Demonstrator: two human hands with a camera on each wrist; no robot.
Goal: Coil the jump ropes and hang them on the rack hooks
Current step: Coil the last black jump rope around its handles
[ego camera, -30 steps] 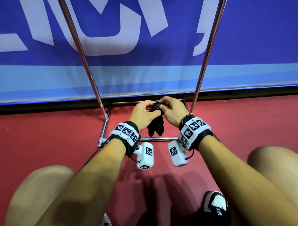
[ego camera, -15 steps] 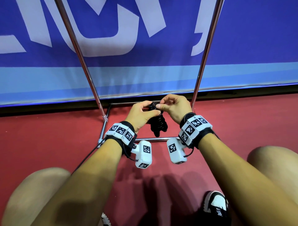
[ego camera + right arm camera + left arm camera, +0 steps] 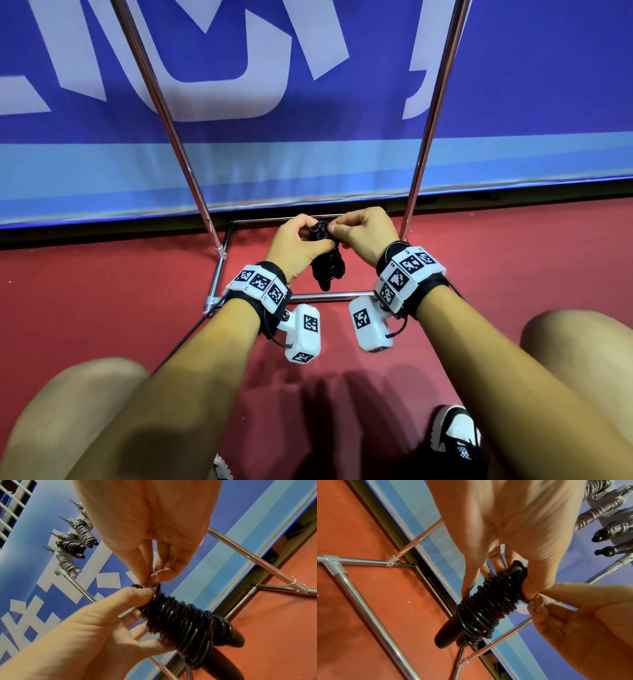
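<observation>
A black jump rope [image 3: 327, 267] [image 3: 488, 605] [image 3: 185, 623] is wound in tight coils round its two black handles, which point down. My left hand [image 3: 301, 245] [image 3: 505, 555] [image 3: 109, 618] grips the upper part of the bundle, thumb on one side and fingers on the other. My right hand [image 3: 359, 231] [image 3: 150, 574] [image 3: 537, 601] pinches the rope at the top of the bundle with thumb and fingertips. Both hands are held low over the rack's chrome base [image 3: 329, 294]. Above, the rack hooks [image 3: 68, 534] carry three coiled ropes, grey and black.
Two chrome rack uprights [image 3: 161, 113] [image 3: 431, 113] rise left and right of my hands, in front of a blue banner [image 3: 308, 85]. The floor [image 3: 85, 308] is red. My knees and a black-and-white shoe [image 3: 455, 431] are near the bottom edge.
Both hands have lifted slightly with the bundle. The right fingertips have shifted from over the bundle's top to a pinch at its upper end.
</observation>
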